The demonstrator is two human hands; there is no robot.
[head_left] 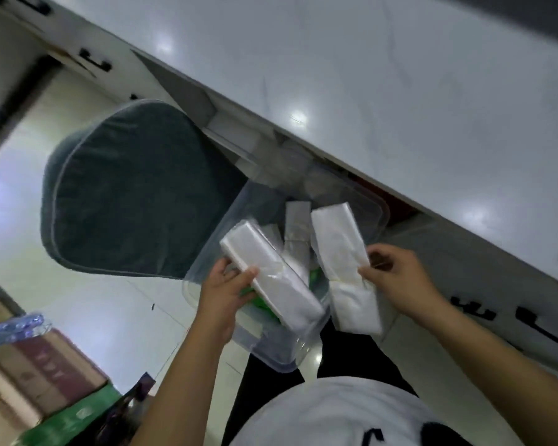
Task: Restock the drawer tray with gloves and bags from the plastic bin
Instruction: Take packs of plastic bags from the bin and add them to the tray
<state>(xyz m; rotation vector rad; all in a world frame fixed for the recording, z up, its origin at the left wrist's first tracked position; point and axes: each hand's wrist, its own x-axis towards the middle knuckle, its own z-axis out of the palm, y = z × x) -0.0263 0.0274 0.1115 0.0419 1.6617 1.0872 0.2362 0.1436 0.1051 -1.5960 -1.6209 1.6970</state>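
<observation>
Left hand [229, 284] and right hand [397, 278] each grip a clear-wrapped white packet [271, 275], [342, 262] above the plastic bin [368, 201], long axes toward the open drawer tray [271, 156] beyond.

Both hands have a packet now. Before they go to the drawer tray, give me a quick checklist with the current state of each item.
1. Left hand grips the clear flat plastic packet: ok.
2. Right hand pinches the white folded packet: ok.
3. Both packets lifted above the clear plastic bin: ok.
4. Open drawer under the white countertop: ok.
5. Free tray space: cannot tell, blurred.
6. Gloves or bags: cannot tell.
</observation>
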